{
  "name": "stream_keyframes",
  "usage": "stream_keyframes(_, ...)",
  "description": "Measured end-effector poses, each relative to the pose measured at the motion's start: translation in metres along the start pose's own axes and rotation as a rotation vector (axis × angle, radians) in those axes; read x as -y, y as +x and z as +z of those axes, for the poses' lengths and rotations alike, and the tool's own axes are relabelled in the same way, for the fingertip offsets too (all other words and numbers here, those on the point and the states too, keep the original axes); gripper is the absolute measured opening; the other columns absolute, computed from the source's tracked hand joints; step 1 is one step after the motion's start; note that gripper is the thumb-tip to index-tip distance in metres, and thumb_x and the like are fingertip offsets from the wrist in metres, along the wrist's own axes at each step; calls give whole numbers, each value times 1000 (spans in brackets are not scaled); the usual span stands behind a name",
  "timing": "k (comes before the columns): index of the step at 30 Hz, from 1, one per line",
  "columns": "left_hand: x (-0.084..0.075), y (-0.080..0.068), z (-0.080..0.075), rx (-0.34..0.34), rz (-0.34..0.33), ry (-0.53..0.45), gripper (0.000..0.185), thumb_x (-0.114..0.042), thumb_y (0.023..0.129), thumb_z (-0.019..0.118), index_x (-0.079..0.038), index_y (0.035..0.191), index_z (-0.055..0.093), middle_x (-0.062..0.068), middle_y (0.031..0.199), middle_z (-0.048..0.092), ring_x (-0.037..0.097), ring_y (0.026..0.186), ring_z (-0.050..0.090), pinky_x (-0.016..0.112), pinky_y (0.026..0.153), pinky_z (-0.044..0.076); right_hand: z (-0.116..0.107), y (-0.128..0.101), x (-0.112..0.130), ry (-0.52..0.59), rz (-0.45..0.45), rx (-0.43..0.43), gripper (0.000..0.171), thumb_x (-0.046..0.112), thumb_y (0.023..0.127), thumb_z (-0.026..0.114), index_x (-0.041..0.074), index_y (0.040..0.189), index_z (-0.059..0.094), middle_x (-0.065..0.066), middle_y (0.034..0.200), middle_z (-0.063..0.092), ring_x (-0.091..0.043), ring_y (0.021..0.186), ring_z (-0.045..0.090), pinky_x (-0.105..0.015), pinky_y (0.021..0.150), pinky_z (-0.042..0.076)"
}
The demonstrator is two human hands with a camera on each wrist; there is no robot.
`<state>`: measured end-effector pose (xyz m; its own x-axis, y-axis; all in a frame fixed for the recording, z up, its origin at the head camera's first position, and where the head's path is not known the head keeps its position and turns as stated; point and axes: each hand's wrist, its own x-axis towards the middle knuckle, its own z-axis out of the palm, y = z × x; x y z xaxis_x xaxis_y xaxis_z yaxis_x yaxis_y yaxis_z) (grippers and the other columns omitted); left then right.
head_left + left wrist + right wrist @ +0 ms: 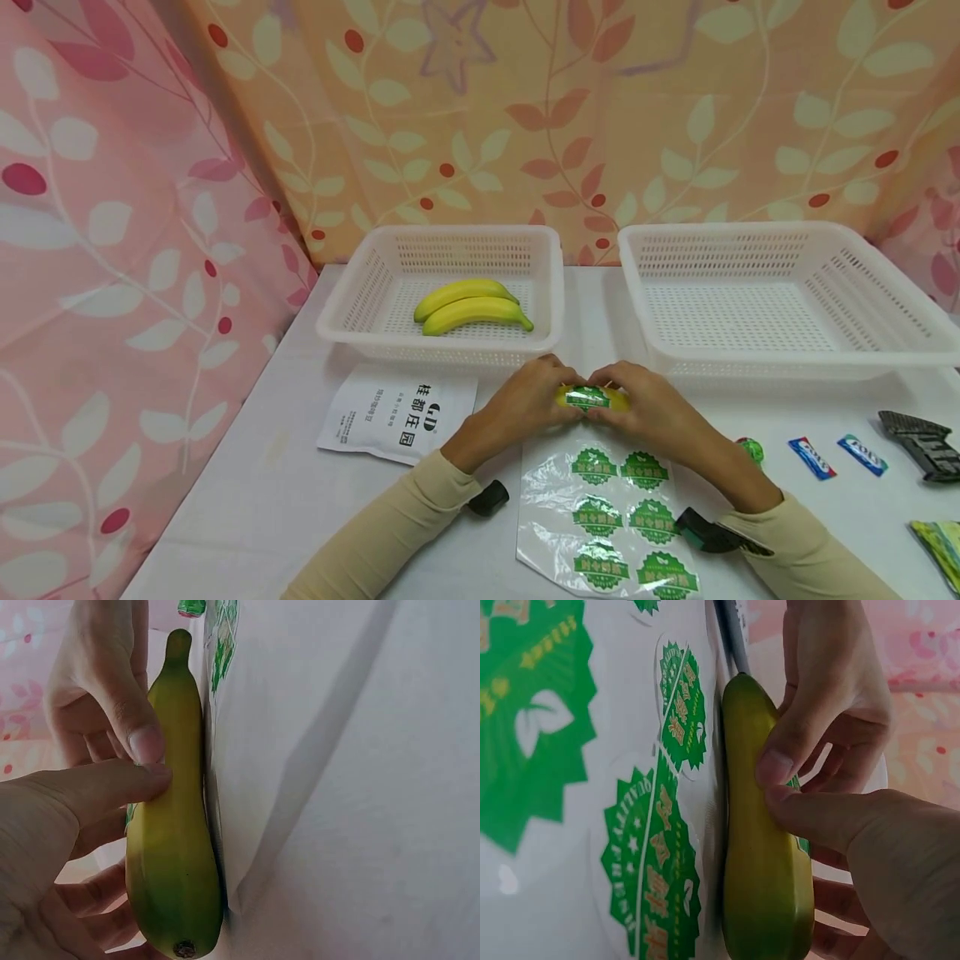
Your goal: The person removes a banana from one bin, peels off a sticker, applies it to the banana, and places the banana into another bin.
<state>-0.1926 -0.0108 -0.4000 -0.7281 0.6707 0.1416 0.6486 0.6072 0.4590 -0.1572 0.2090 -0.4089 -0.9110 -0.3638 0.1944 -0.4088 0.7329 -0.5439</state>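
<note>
left grip (525,404): fingers curled round banana (592,398)
right grip (652,408): pinching same banana, near edge of bench (247,500)
baskets: 2; left basket (442,342) has 2 bananas
sticker sheet (611,517): 6 green stickers

"LD" on white packet (398,413)

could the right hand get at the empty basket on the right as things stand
Probably yes: the empty basket sits just beyond the right hand with nothing between, though that hand now holds a banana.
</note>
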Motion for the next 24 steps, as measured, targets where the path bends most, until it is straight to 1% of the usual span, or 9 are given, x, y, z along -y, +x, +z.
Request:
stream_keyframes(4,1,1,2,-12,4,26,33,-26,91,86,-12,120,78,1,112,72,12,102,62,21,86,51,0,0,3,-44,-36,-20,36,19,87,89,6,116,74,-7,113,73,-21,96,67,-43,82,58)
stream_keyframes(8,1,2,2,-23,8,42,30,-25,90,87,-11,115,78,0,108,72,10,95,60,19,80,49,0,0,4,-60,-61,-21,34,17,87,90,6,115,75,-6,110,73,-17,93,65,-39,80,57)
stream_keyframes(10,0,1,2,-25,9,39,30,-25,90,87,-11,114,77,0,107,71,10,93,59,18,79,47,-1,-1,5,-60,-64,-13,33,17,87,89,6,114,74,-5,110,73,-16,93,64,-37,79,56)
stream_keyframes(20,1,2,1,-24,2,-4,27,-24,88,89,-12,108,74,-2,103,69,7,87,55,15,74,46,-8,-2,1,-52,-84,37,32,13,88,88,8,116,75,-1,112,73,-16,97,65,-39,84,58)
stream_keyframes(24,1,1,1,-26,-10,-18,29,-25,88,90,-12,108,74,-2,104,70,6,87,56,14,72,46,-10,-2,-1,-53,-104,43,34,12,88,87,6,119,77,-3,115,76,-20,103,70,-45,88,60)
